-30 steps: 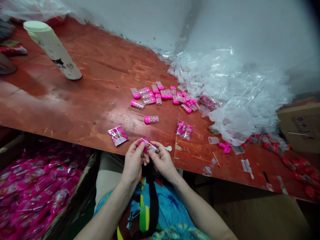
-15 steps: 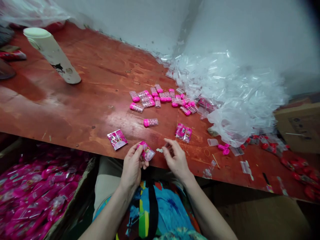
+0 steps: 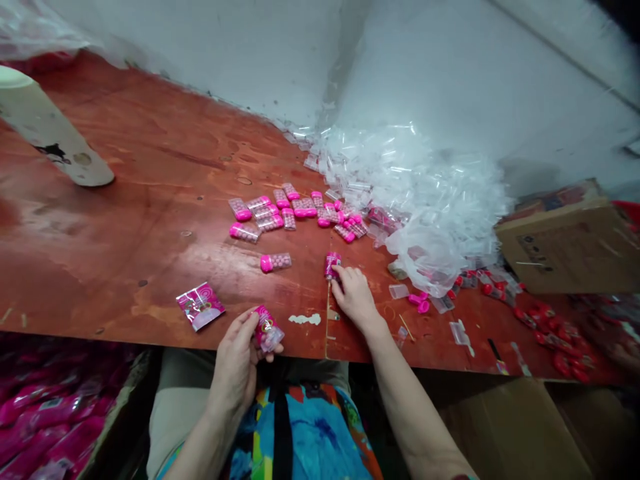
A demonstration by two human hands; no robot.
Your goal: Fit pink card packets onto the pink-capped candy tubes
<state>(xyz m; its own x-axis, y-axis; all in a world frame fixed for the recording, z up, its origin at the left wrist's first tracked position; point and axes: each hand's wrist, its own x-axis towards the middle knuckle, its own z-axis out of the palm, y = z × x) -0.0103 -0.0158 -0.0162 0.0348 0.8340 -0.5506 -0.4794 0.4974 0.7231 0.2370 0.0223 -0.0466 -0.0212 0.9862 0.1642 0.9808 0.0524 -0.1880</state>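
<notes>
Near the table's front edge, my left hand (image 3: pixel 243 353) pinches a pink printed packet (image 3: pixel 269 330) between thumb and fingers. To its left another pink packet (image 3: pixel 201 307) lies flat on the table. My right hand (image 3: pixel 353 293) reaches over the table, its fingertips on a small pink packet (image 3: pixel 332 265); the hand partly covers this packet. Beyond the hands lies a single clear tube with a pink cap (image 3: pixel 275 262), holding pink balls. Several more such tubes (image 3: pixel 270 222) lie in a loose group behind it.
A heap of clear plastic tubes (image 3: pixel 415 180) lies against the wall, with a white plastic bag (image 3: pixel 430 257) before it. A pale bottle (image 3: pixel 60 133) stands at the left. Red-capped pieces (image 3: pixel 550 327) and a cardboard box (image 3: pixel 570 243) are at the right. Pink packets (image 3: pixel 55 407) fill a lower-left box.
The view has shifted to the right. My right hand has moved away from my left and come onto the packets on its side of the table. My left hand still holds its packet.
</notes>
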